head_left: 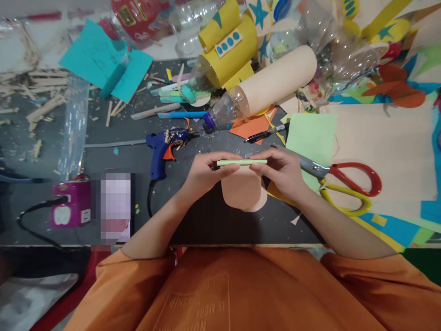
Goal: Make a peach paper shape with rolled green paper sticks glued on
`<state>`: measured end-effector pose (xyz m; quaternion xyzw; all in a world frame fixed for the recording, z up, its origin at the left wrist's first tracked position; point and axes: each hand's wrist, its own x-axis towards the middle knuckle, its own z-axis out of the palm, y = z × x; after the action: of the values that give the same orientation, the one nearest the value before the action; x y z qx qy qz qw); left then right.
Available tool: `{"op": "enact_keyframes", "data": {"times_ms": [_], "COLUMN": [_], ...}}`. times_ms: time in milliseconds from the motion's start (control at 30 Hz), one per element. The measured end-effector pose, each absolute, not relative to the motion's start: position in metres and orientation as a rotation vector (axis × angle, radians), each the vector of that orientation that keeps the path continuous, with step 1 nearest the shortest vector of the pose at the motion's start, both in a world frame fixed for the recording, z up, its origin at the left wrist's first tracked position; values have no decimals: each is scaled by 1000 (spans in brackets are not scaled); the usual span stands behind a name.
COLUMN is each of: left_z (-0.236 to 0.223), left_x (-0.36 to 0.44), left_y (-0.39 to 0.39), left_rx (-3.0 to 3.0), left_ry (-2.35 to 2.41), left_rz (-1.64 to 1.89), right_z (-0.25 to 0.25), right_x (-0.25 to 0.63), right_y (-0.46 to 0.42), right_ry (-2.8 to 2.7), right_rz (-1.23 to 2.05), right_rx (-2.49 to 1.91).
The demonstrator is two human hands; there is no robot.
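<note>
Between both hands, a narrow pale green strip (242, 162), seemingly folded or rolled paper, is held level. My left hand (213, 172) pinches its left end between thumb and fingers. At the other end, my right hand (277, 168) grips it the same way. Just below the strip lies a rounded beige paper cutout (242, 188), its top edge hidden behind the strip and fingers. A black pen (263, 133) rests beyond my hands. Large scissors (315, 166) with red and yellow handles lie right of my right hand, on green paper (310, 138).
Left of my hands sits a blue glue gun (160, 149) with a cord. A paper-wrapped plastic bottle (275, 82) and a yellow one (230, 50) lie farther back. At left are a purple power box (70, 204), a blurred-out rectangle (115, 202), wood scraps (44, 108) and turquoise paper (89, 55).
</note>
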<state>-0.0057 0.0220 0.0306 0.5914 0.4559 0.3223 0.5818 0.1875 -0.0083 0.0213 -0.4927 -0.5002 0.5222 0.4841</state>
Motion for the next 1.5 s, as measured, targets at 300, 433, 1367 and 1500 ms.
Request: {"op": "enact_keyframes", "data": {"times_ms": [300, 433, 1367, 1500], "left_z": [29, 29, 22, 22], "left_x": [-6, -6, -6, -8], "left_y": [24, 24, 30, 27], "left_rx": [1354, 1357, 1268, 1302], "left_ry": [1055, 1086, 1108, 1186], "left_rz": [808, 850, 1262, 1241], "right_z": [20, 21, 21, 22], "right_x": [188, 188, 189, 188], "right_y": [-7, -7, -6, -6], "right_ry": [-1215, -1223, -1144, -1132], "right_rz": [1314, 1310, 1217, 1216], "right_rx": [-1175, -1194, -1251, -1246]}}
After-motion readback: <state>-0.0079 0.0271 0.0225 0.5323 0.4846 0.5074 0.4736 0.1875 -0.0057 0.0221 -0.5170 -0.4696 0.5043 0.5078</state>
